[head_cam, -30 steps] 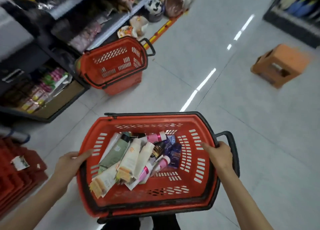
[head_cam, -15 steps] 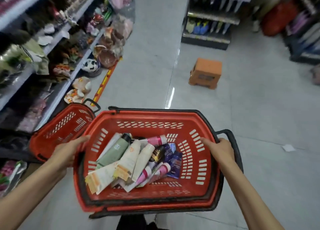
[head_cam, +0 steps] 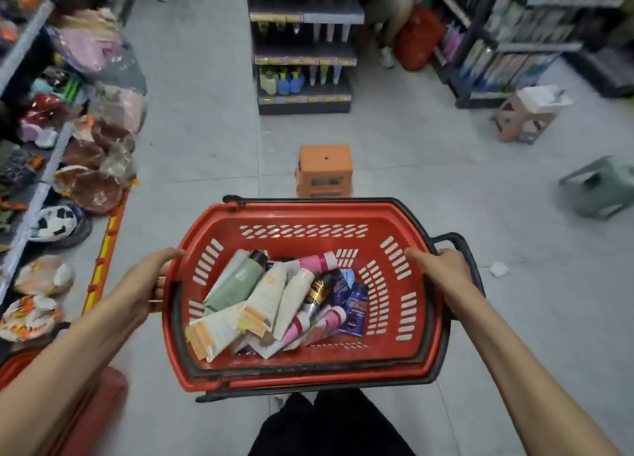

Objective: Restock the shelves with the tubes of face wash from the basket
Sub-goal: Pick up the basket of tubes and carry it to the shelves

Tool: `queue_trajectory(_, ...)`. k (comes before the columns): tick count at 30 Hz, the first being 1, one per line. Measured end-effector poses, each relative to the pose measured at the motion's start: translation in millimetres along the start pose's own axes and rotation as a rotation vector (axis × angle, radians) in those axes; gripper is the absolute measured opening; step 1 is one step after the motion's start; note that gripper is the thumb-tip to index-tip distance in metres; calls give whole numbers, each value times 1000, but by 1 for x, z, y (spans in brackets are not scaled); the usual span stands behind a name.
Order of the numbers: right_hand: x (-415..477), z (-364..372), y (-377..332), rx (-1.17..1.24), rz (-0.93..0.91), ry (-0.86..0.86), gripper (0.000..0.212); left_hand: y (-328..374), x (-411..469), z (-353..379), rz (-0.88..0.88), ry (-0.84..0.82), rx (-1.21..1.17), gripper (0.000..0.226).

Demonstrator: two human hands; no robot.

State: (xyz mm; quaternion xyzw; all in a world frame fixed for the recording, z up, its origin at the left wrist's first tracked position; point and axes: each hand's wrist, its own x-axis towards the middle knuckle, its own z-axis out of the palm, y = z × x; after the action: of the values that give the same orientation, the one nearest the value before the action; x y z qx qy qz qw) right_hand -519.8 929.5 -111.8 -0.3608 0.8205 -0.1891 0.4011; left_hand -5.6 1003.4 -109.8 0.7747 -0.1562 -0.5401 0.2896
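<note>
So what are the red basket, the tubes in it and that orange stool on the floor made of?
The red basket looks like moulded plastic, slightly glossy: slotted walls, one-piece rim. Its black handle is probably plastic too. The tubes seem soft plastic, mostly matt, with flat crimped ends. The orange stool is likely rigid plastic, matt, with uniform colour and moulded cut-outs.

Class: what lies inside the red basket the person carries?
A loose pile of tubes: a green tube, cream tubes, pink tubes and a dark blue Nivea pack. Whatever lies beneath the pile, and the basket floor there, is covered.
</note>
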Motion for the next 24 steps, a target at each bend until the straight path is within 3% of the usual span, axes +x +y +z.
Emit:
queue_trajectory(9, 132, -38, -80, 47, 53, 86, 63, 190, 86, 102, 17, -84, 75, 39)
queue_trajectory(18, 272, -62, -218, -41, -12, 106, 48, 355, 187, 176, -8, -67, 62, 42)
queue_trajectory(24, 367, -62, -308, -40, -24, 99, 62, 453, 266, 198, -45, -74, 31, 49)
